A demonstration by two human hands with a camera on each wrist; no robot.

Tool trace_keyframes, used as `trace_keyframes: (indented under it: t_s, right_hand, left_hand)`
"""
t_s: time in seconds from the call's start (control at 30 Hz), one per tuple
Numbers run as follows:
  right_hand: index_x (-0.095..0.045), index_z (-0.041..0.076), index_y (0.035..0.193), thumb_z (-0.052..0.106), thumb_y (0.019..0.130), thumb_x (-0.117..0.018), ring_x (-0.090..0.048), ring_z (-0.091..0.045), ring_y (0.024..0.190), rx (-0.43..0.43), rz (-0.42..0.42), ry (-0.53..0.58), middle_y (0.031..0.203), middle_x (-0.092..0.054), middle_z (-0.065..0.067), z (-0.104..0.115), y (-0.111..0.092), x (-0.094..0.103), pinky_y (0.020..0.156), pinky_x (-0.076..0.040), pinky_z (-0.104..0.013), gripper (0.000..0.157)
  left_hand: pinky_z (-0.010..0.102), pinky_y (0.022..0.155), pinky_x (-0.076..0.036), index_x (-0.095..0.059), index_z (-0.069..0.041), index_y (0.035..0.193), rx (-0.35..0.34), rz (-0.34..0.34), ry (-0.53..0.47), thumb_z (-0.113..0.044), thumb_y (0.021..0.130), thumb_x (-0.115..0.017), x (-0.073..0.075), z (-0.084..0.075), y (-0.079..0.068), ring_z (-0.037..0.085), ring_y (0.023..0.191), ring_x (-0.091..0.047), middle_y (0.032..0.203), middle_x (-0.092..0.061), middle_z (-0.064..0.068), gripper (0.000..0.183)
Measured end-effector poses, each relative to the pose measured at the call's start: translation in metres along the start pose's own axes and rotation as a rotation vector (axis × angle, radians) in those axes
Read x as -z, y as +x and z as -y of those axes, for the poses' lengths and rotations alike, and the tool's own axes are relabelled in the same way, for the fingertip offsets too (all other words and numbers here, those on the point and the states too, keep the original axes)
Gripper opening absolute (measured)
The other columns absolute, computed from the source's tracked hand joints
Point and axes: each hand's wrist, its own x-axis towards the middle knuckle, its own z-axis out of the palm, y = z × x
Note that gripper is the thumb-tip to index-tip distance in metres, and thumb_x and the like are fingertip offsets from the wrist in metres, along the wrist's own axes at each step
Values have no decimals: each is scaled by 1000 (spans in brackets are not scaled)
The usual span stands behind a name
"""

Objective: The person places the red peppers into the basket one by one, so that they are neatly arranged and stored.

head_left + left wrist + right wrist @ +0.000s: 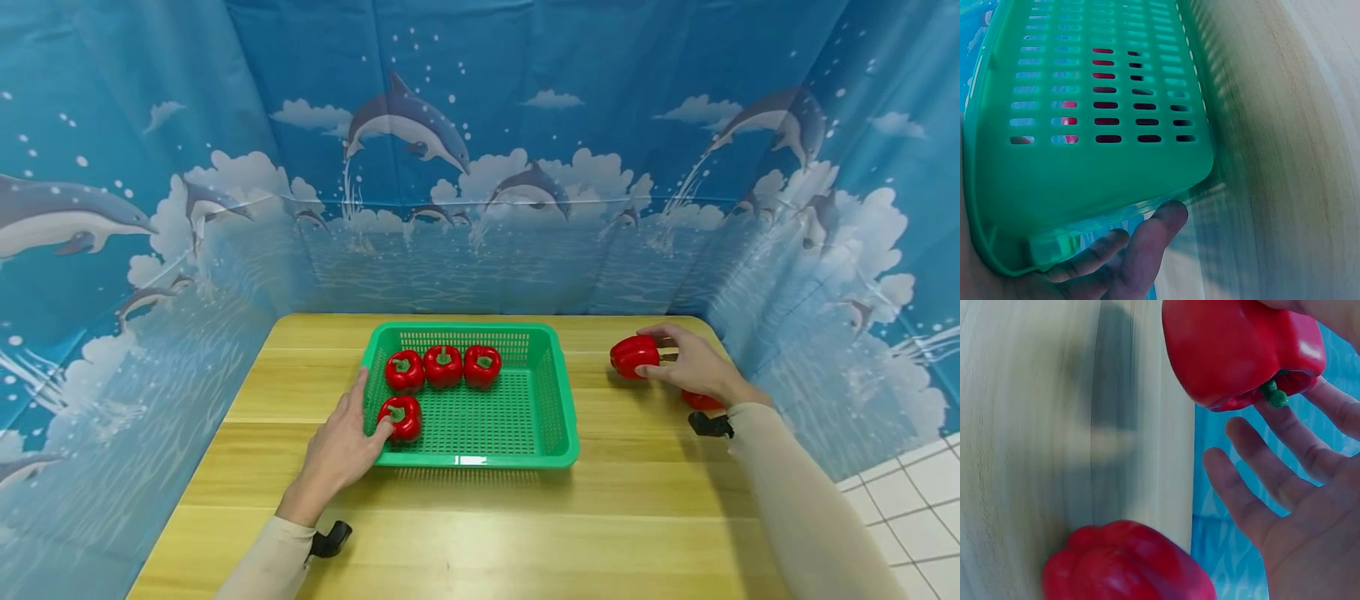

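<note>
My right hand (693, 362) pinches a red bell pepper (634, 357) between thumb and fingers, its green stem (1274, 395) facing the palm. In the right wrist view this pepper is raised off the tabletop. Another red bell pepper (1125, 565) lies on the table under the right wrist. On the left, my left hand (341, 437) grips the near left corner of a green plastic basket (567, 400), thumb over the rim and fingers (1147, 250) along the outside. Inside the basket, a row of red peppers (442, 367) stands at the back and one pepper (405, 419) sits by the left thumb.
The basket stands on a light wooden table (480, 533). A blue dolphin-print curtain (480, 258) encloses the table's back and sides. White floor tiles (911, 500) show at the lower right. A black wrist device (330, 540) is strapped to the left sleeve.
</note>
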Motion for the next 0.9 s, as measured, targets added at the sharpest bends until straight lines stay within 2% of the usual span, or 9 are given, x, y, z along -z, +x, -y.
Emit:
trace_keyframes:
  t_s: [0.1, 0.33, 0.47, 0.7, 0.83, 0.9]
  right_hand:
    - [-53, 6, 170, 49, 106, -87, -60, -54, 150, 9, -5, -4, 167, -59, -28, 3, 0, -1, 117, -58, -71, 85]
    - [-52, 7, 170, 43, 108, -86, -62, -56, 151, 32, -21, 43, 167, -59, -26, 14, -3, -6, 116, -61, -68, 80]
    - [-53, 8, 169, 37, 107, -88, -64, -58, 150, 56, -49, 69, 169, -56, -25, 22, -6, -9, 110, -67, -62, 77]
    - [-54, 9, 169, 32, 105, -91, -67, -56, 147, 94, -70, 106, 173, -52, -23, 37, -10, -18, 103, -71, -53, 77]
    - [-55, 13, 170, 35, 105, -91, -68, -52, 146, 105, -80, 123, 173, -53, -21, 43, -13, -23, 102, -71, -42, 77]
    - [-55, 15, 171, 36, 105, -90, -68, -49, 146, 108, -83, 134, 173, -54, -19, 47, -15, -24, 102, -70, -38, 77]
  left_hand:
    - [58, 79, -65, -8, -19, 190, 0, -2, 1, -45, 113, -65, 0, 1, 0, 50, 114, -80, 177, -51, 29, 100]
    - [56, 76, -64, -8, -18, 190, -2, 0, -5, -45, 114, -65, 0, 1, -1, 49, 109, -81, 179, -49, 29, 99]
    - [61, 82, -66, -9, -17, 190, -13, -4, -12, -45, 114, -65, 0, 0, -1, 51, 114, -80, 180, -48, 30, 99]
    - [50, 72, -62, -7, -17, 190, -2, 6, -11, -45, 113, -66, 0, -1, -3, 44, 100, -81, 178, -51, 30, 100]
    - [49, 70, -61, -8, -18, 190, -3, 3, -10, -45, 113, -66, 1, -1, -2, 43, 96, -80, 177, -52, 30, 100]
    - [53, 73, -63, -8, -17, 190, -8, 3, -9, -45, 113, -66, 1, -1, -2, 45, 99, -80, 177, -51, 31, 100]
